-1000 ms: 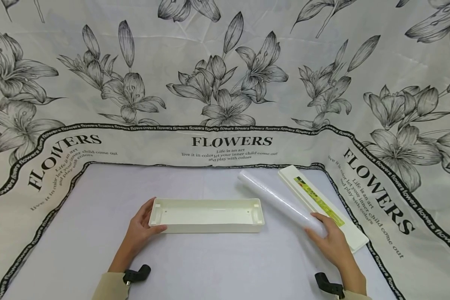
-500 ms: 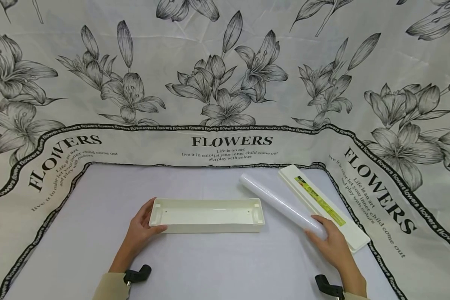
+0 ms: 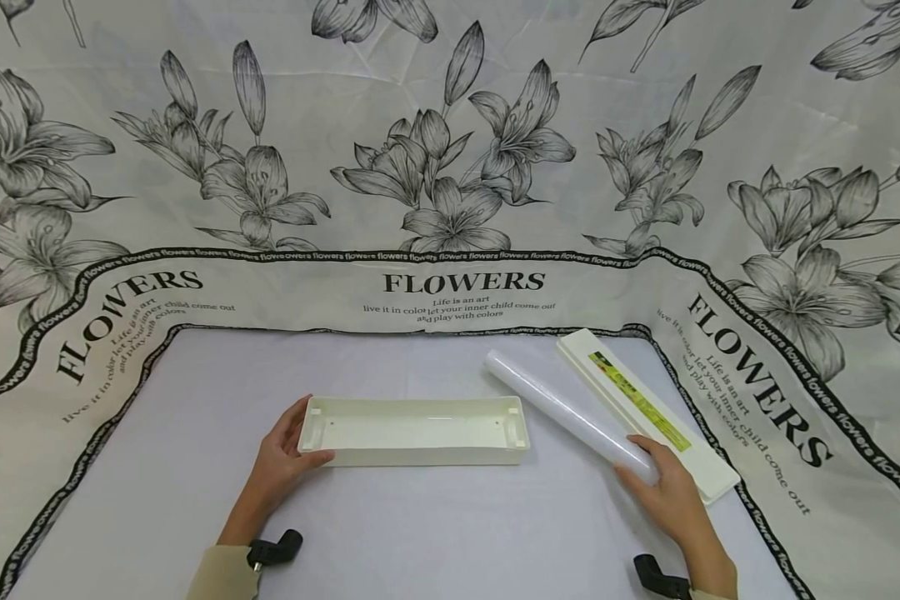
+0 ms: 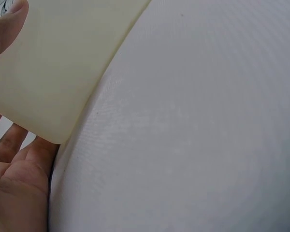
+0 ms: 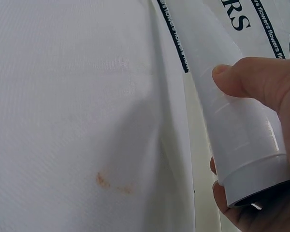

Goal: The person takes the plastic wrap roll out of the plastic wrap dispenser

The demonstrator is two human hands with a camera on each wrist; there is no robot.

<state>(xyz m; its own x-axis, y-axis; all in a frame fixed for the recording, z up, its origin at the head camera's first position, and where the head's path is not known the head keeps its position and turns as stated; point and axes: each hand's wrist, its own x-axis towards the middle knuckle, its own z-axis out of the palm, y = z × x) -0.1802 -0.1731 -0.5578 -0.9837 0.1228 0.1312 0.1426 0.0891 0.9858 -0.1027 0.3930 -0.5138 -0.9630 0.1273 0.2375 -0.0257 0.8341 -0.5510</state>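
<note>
My left hand (image 3: 279,462) grips the left end of a long cream plastic box (image 3: 420,457), thumb on its front wall and fingers behind the end. The box lies lidless, its hollow side up, on the white cloth. In the left wrist view, the thumb and fingers sit either side of the box's plain wall (image 4: 63,67). On the right, my right hand (image 3: 671,492) holds a roll of cling film (image 3: 562,406) by its near end, and the roll slants away to the far left. The right wrist view shows the thumb across the roll (image 5: 241,125), with fingertips below.
A long cream lid (image 3: 633,400) with a yellow-green label lies aslant at the right, beside the roll and partly under the right hand. White cloth (image 3: 420,533) covers the table, bordered by a black-and-white flower-print cloth (image 3: 450,292). Small orange stains (image 5: 102,180) mark the white cloth.
The roll's far end has shifted slightly right and nearer, and my right hand has moved a little right and down with it. The left hand and the box have stayed put.
</note>
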